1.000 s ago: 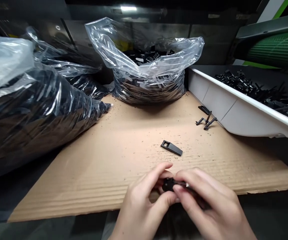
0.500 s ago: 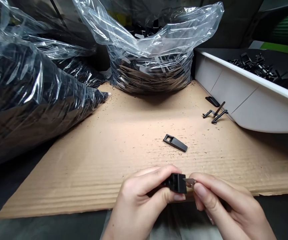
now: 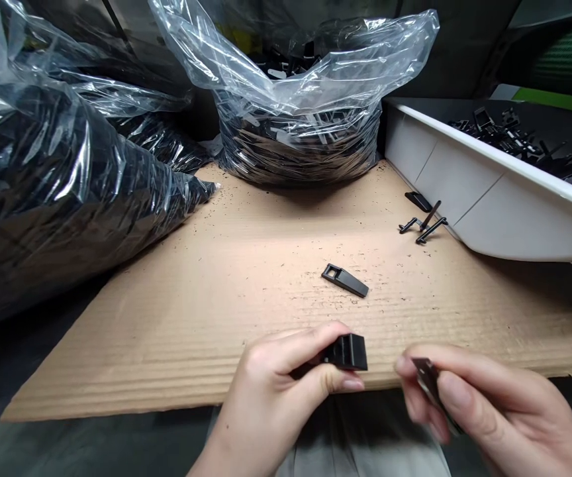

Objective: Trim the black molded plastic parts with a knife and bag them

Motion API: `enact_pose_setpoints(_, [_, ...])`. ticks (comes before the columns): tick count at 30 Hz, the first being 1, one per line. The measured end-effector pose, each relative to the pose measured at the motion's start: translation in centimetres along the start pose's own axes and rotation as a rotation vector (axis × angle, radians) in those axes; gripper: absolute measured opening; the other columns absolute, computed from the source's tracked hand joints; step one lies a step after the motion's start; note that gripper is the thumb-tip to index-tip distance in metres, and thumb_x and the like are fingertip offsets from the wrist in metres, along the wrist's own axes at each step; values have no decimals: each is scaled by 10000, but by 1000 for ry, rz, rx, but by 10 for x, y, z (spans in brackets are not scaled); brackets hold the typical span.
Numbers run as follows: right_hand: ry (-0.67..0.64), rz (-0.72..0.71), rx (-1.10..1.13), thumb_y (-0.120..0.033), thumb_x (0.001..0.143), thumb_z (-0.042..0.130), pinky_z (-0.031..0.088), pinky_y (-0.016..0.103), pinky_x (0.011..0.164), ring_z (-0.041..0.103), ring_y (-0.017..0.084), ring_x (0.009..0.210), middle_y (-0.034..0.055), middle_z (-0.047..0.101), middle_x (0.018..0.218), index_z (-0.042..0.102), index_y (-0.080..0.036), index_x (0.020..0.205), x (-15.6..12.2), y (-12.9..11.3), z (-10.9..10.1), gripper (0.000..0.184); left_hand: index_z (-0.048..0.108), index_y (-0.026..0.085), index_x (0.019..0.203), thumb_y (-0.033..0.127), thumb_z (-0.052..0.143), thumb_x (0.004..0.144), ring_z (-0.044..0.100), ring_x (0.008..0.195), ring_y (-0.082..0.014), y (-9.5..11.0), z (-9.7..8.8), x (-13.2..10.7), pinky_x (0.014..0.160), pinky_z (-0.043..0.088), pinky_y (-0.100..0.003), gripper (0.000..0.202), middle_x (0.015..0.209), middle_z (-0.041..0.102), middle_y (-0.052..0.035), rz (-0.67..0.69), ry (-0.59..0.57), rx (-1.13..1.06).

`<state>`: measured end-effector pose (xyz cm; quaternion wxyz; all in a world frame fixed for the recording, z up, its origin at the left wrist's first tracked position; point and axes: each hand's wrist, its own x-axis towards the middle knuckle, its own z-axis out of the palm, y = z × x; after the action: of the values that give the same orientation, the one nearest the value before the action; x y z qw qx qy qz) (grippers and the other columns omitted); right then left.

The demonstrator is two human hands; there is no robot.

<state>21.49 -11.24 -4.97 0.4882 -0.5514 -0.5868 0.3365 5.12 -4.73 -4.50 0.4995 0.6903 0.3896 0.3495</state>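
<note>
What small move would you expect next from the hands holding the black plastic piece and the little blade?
Probably bringing the right hand in toward the left hand. The left hand pinches a black plastic wedge piece over the edge of the brown cardboard sheet, while the right holds a small dark blade-like tool apart from it, a gap between them.
</note>
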Motion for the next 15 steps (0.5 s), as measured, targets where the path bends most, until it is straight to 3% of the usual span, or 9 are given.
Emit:
enact_pose_setpoints(3, [-60,-197,-146,-143,801,515,506,153,597,622,112,728,-15,651,836,596,-305,1036,2,2,1,296,707,195,792,234,602,726,637,622,-190,-1,2,-3,552,525,-251,131,593,668,-6,-7,45,10])
enact_pose_setpoints(6, [0,-280,-295,-78,784,509,496,201,643,587,124,775,20,612,848,572,-216,1079,0,4,10,331,709,192,792,249,597,731,641,649,-201,-2,2,-5,564,527,-260,140,591,671,-12,-13,51,5])
enact_pose_setpoints(11, [16,-294,-332,-66,784,502,483,242,616,563,135,756,44,584,833,577,-168,1066,-4,5,18,309,706,201,790,217,622,723,637,673,-183,-3,-2,-4,603,515,-242,109,660,685,-4,-11,36,-36])
enact_pose_setpoints(15, [107,-255,-353,-83,795,501,478,235,622,583,130,730,34,588,792,600,-165,1021,0,7,17,260,677,219,751,183,658,720,610,660,-127,-2,-6,-6,628,480,-178,51,702,656,37,-21,-92,-104])
